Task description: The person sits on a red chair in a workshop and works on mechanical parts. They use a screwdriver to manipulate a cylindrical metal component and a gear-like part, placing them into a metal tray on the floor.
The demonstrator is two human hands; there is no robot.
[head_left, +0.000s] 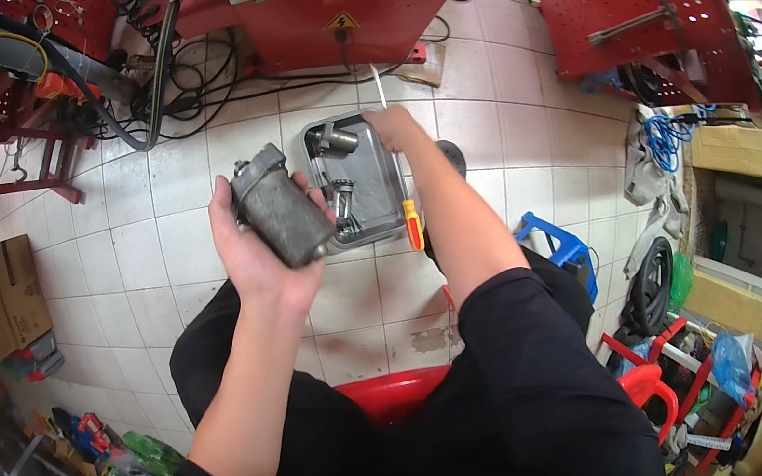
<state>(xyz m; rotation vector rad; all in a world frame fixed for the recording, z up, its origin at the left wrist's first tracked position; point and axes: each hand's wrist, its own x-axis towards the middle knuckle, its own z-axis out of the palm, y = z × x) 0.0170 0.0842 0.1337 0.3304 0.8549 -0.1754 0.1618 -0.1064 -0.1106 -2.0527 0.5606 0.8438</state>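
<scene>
At far left a cardboard box (0, 301) stands on the tiled floor (131, 258), its contents hidden. The left hand (254, 256) cups a grey metal cylinder (285, 211) above the floor, thumb and fingers on opposite sides. Just beyond, a grey rectangular tray (376, 172) holds a smaller metal cylinder (341, 141) and shiny metal parts (345, 202) along its left side. The right hand (393, 129) curls at the tray's far right corner, over a red-and-yellow-handled screwdriver (414, 225); whether it pinches the shaft, I cannot tell.

The dull grey metal cylinder (285, 211) hides part of the left hand (250, 256), the right hand (394, 128) covers the far right corner of the grey rectangular tray (377, 236), and the upper edge cuts off the large red metal cabinet (397, 2).
</scene>
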